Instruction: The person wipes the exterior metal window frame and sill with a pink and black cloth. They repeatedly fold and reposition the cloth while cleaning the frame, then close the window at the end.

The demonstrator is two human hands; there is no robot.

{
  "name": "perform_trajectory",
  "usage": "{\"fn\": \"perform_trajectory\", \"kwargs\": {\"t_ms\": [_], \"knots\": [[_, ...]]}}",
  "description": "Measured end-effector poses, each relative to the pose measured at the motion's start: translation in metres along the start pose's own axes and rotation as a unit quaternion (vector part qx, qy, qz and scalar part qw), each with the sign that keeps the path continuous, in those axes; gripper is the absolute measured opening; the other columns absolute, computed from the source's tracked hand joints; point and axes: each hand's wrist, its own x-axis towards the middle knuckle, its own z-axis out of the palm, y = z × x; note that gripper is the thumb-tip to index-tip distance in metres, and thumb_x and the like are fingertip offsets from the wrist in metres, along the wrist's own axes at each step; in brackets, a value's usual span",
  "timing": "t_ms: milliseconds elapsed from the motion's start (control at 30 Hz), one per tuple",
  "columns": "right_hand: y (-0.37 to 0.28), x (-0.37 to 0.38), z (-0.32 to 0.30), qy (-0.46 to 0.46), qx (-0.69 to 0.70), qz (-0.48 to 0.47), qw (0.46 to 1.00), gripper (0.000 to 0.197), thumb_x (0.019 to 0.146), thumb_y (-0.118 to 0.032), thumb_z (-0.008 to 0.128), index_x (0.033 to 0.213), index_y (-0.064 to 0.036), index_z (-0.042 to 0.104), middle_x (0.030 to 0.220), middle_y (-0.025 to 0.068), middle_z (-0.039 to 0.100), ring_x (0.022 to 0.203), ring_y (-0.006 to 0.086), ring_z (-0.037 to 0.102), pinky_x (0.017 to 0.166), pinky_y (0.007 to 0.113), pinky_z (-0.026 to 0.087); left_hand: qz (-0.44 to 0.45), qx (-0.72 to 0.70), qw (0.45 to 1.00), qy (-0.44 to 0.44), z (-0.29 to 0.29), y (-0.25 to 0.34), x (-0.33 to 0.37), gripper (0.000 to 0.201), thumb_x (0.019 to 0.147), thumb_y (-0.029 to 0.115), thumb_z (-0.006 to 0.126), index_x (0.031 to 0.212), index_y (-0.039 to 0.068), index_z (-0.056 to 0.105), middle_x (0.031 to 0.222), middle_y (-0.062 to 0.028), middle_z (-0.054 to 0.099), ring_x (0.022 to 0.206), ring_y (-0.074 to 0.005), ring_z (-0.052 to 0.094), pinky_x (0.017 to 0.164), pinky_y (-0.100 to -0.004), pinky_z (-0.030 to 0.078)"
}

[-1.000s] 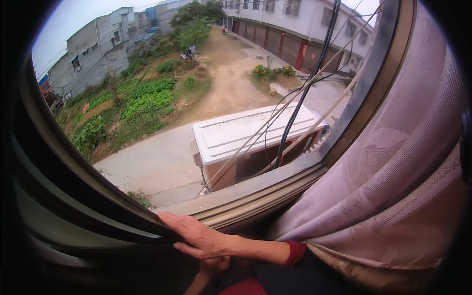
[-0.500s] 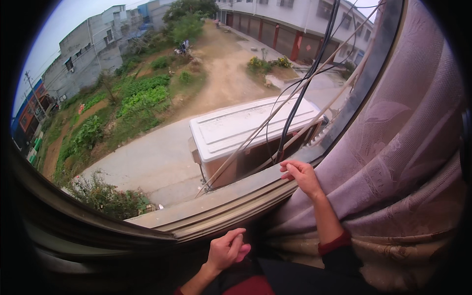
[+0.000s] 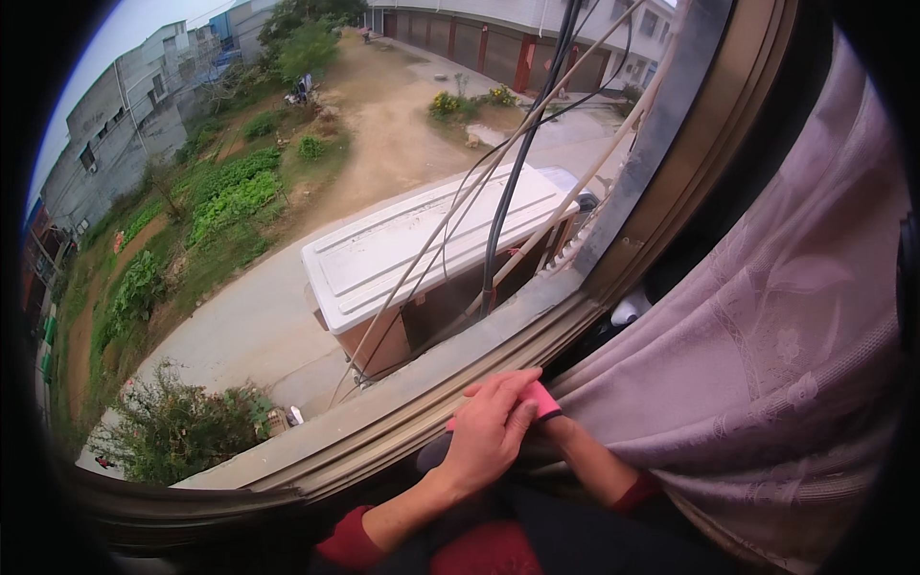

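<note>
Two bare hands met at the room-side edge of a long, brown, grooved metal window track (image 3: 383,427), partway along it from the corner where it joined a brown metal upright frame (image 3: 700,144). The left hand (image 3: 487,429) lay across the right hand (image 3: 556,428), its fingers nearly straight, close together and pointing toward that corner. A bright pink, flat-looking piece of material (image 3: 544,401) showed between and around the hands. Its larger visible patch, plain and edged with a dark line, sat by the right wrist; a smaller sliver emerged on the far side of the left hand. The rest was covered, and its full shape could not be told. The left fingers rested bent over the top, while the right fingers were mostly hidden; whether either hand gripped the pink piece could not be told. Dark red knitted-looking cuffs (image 3: 350,539) ringed both forearms. A pale mauve, patterned fabric curtain (image 3: 757,364) hung beside the right arm. Beyond the track's outer edge ran a pale grey ledge (image 3: 412,374), with a large, white-topped rectangular box (image 3: 431,254) outside, crossed by black cables (image 3: 522,158).
</note>
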Motion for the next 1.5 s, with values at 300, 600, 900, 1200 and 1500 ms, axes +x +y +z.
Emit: {"fn": "perform_trajectory", "kwargs": {"t_ms": [300,600,900,1200,1500], "knots": [[-0.133,0.012,-0.076,0.361,-0.33,-0.413,0.769,0.02,0.096,-0.017,0.06,0.109,-0.0018,0.063,0.105,0.0087,0.064,0.097,0.0216,0.063,0.086,0.032,0.051,-0.144,0.167,0.94,0.262,-0.079,-0.082,-0.092,0.019,0.095,-0.002,0.058,0.113,-0.002,0.065,0.106,-0.0173,0.065,0.093,-0.03,0.065,0.083,-0.037,0.052],[-0.06,0.074,-0.154,0.324,-0.839,-0.064,0.433,0.047,0.094,-0.036,0.062,0.132,-0.0068,0.059,0.137,0.0182,0.055,0.126,0.0389,0.049,0.107,0.052,0.036,-0.119,0.488,0.837,0.219,-0.083,-0.125,-0.165,0.03,0.085,0.008,0.067,0.114,-0.001,0.065,0.121,-0.0222,0.06,0.109,-0.0396,0.058,0.095,-0.0523,0.046],[0.003,0.099,-0.026,0.118,-0.756,-0.222,0.604,0.012,0.088,-0.015,0.069,0.095,-0.007,0.066,0.093,0.0091,0.063,0.093,0.0292,0.058,0.082,0.041,0.042,-0.089,0.525,0.813,0.237,-0.078,-0.127,-0.159,0.029,0.086,0.009,0.067,0.113,-0.001,0.065,0.118,-0.0211,0.061,0.109,-0.0396,0.06,0.096,-0.0524,0.048],[-0.01,0.102,0.009,0.018,-0.727,-0.195,0.658,0.039,0.08,-0.007,0.071,0.119,-0.0068,0.064,0.105,0.0125,0.063,0.099,0.0341,0.06,0.088,0.044,0.047,-0.07,0.497,0.834,0.228,-0.098,-0.108,-0.176,0.03,0.083,0.004,0.068,0.112,0.0,0.066,0.12,-0.0194,0.062,0.109,-0.0368,0.062,0.094,-0.0503,0.05],[-0.005,0.107,0.026,-0.083,-0.719,-0.134,0.677,0.034,0.078,0.005,0.064,0.109,-0.0058,0.068,0.102,0.0125,0.064,0.098,0.0345,0.058,0.087,0.042,0.051,-0.055,0.588,0.768,0.248,-0.115,-0.119,-0.199,0.028,0.086,0.009,0.064,0.113,0.002,0.068,0.12,-0.018,0.062,0.11,-0.0357,0.062,0.094,-0.0491,0.052]]}}
